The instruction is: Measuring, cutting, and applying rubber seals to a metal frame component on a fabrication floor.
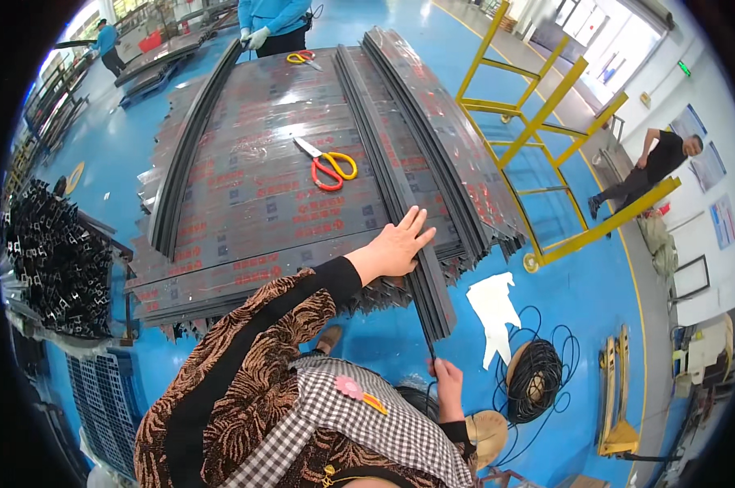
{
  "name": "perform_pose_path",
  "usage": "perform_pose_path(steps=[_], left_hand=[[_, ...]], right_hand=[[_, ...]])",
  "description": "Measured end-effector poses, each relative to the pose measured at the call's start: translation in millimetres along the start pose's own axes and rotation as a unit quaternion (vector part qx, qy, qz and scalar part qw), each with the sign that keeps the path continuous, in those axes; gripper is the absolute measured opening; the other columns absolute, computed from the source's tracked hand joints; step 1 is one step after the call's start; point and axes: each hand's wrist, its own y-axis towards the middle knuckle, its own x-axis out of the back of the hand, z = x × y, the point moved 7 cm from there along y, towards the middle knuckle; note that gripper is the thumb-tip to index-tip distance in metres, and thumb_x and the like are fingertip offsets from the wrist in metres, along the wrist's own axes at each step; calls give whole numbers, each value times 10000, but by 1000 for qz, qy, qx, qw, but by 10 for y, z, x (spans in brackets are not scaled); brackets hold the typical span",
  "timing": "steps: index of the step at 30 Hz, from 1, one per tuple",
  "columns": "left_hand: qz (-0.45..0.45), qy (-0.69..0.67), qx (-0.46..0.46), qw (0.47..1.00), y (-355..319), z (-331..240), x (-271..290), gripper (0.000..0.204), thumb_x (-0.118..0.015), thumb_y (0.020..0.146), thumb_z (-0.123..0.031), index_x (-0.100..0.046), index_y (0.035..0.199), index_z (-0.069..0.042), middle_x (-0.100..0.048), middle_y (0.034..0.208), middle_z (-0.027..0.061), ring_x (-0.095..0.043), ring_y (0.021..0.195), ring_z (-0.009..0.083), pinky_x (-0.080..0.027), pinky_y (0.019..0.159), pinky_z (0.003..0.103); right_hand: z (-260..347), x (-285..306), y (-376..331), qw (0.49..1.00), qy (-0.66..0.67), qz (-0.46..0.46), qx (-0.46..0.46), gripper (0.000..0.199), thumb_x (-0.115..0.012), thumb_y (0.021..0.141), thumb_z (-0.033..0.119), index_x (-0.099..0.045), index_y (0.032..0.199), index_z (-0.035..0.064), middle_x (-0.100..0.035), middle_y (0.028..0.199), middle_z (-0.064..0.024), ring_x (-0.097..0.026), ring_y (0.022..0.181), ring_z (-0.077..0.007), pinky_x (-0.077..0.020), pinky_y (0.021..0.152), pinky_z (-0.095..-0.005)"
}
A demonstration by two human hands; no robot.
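My left hand (400, 246) lies with its fingers spread on a long dark grey profile (434, 305), pressing near its close end. The profile juts over the stack's near edge. Below that end, my right hand (447, 384) pinches a thin black strip (431, 348) that runs down from the profile. To the left of my left hand, scissors (332, 169) with one red and one yellow handle rest on the film-wrapped stack of profiles (282, 220). More dark profiles (197, 146) lie lengthwise along the stack's left side.
A coil of black cord (535, 378) sits on the blue floor, near a white sheet (495, 313). Right of the stack stands a yellow frame (546, 154). A co-worker in blue (271, 20) wears gloves at the far end; another person (652, 167) is at right. Bundled profiles (58, 260) fill the left.
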Motion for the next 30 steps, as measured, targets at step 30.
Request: perform_pose_path(steps=[30], left_hand=[[-49,39,5,998,-39,-3,122,670,-637,699,-207,-420,1317,-63,-270,1431,258,-242,1345,441,-523,793,412]], right_hand=[[171,-17,-12,992,-77,-6,96,147,-606,848,95,-673,867,-34,-619,778,-45,-535,706,-133,-431,668,-238]])
